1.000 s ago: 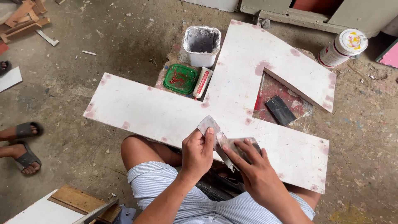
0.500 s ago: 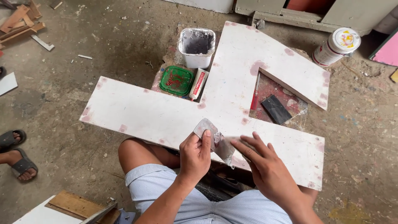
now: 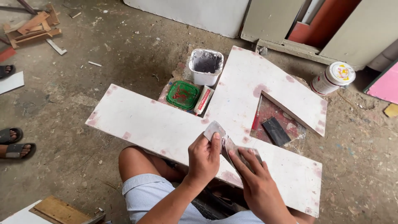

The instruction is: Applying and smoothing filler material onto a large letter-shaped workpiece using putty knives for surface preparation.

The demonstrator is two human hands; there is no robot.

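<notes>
A large white cut-out board (image 3: 157,124) shaped like joined arms lies across my knees, with pinkish filler patches on its corners. My left hand (image 3: 204,155) grips a flat metal scraper (image 3: 213,129) held above the board's near edge. My right hand (image 3: 253,178) presses a second grey scraper blade (image 3: 240,154) against the first one, fingers spread along it. Both hands meet over the board's middle.
A white tub of grey putty (image 3: 206,66), a green lid (image 3: 183,94) and a small tube (image 3: 204,100) sit behind the board. A black block (image 3: 275,131) lies in the board's opening. A white can (image 3: 333,78) stands right; another person's sandalled feet (image 3: 16,143) are left.
The view has shifted slightly. My right hand's fingers have slid forward along the blade against the left-hand scraper; the left hand has stayed in place.
</notes>
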